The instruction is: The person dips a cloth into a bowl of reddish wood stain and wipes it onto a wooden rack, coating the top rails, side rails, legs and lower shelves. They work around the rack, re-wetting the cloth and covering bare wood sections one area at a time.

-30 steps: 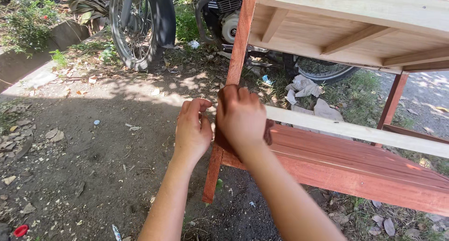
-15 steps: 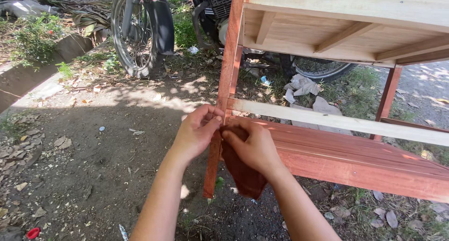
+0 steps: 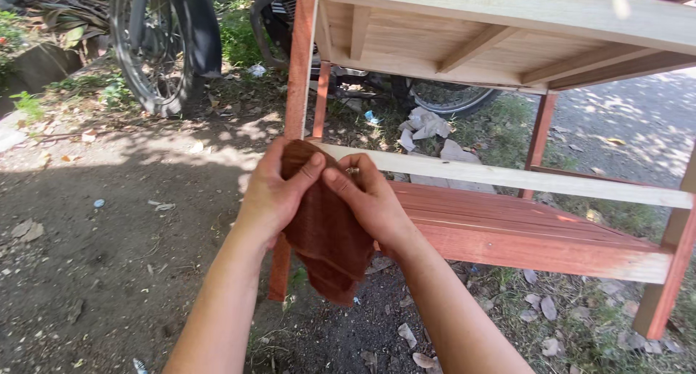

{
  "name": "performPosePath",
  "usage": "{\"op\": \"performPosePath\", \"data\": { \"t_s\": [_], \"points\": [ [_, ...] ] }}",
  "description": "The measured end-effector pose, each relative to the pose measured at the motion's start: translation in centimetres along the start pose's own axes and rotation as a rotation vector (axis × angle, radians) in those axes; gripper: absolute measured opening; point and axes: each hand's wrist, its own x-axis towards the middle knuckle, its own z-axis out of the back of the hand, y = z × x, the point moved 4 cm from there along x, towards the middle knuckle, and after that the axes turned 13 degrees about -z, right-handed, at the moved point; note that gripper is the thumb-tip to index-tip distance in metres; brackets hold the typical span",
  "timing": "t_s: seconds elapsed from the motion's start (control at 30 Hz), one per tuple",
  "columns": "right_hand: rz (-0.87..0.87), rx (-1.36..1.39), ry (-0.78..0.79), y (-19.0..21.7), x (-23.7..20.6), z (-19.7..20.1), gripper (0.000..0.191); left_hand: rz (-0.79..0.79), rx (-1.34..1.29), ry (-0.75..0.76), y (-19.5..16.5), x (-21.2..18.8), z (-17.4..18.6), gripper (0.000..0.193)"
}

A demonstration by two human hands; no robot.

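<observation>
Both our hands are on the rag (image 3: 326, 236), a reddish-brown cloth, stained much the colour of the wood beside it. Our left hand (image 3: 272, 192) wraps it from the left, thumb pressed across the front and fingers curled behind, so the cloth is pinched between them. Our right hand (image 3: 370, 200) meets it from the other side, thumb and forefinger nipping the upper edge; the two thumbs nearly touch. Held this way, the top of the rag is bunched into a pad, it seems, while the loose end hangs down below our wrists. The rag sits right in front of the corner leg (image 3: 297, 91), at the height where the pale rail (image 3: 507, 177) joins it, so the pad is within easy reach of that joint. Whether cloth touches wood we cannot tell; our hands cover the spot. Outward now: the leg is stained red-brown, as is the slatted lower shelf (image 3: 522, 232), whose front edge fades to bare wood at the far right. The rail and the top board (image 3: 507, 7) are unstained, pale timber. The frame stands on dirt (image 3: 109, 258) strewn with dry leaves. Behind it, a motorbike wheel (image 3: 148, 51) and scraps of crumpled paper (image 3: 424, 124) in the grass.
</observation>
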Motion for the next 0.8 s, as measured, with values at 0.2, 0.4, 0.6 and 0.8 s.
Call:
{"op": "performPosePath", "data": {
  "t_s": [0.2,0.4,0.6,0.8],
  "points": [
    [-0.222,-0.364,0.247,-1.5,-0.3,3.4,0.029,-0.064,-0.158,-0.299,-0.2,0.4,3.0,0.052],
    [-0.124,0.281,0.09,-1.8,1.5,4.2,0.026,-0.157,-0.256,-0.291,-0.4,0.7,4.1,0.053],
    [-0.214,0.554,-0.01,-3.8,3.1,2.0,0.025,-0.14,-0.128,-0.231,0.0,0.6,2.8,0.051],
    [-0.247,0.487,-0.03,-6.0,4.3,3.2,0.015,-0.11,-0.176,-0.321,1.4,1.1,4.5,0.046]
  ]
}}
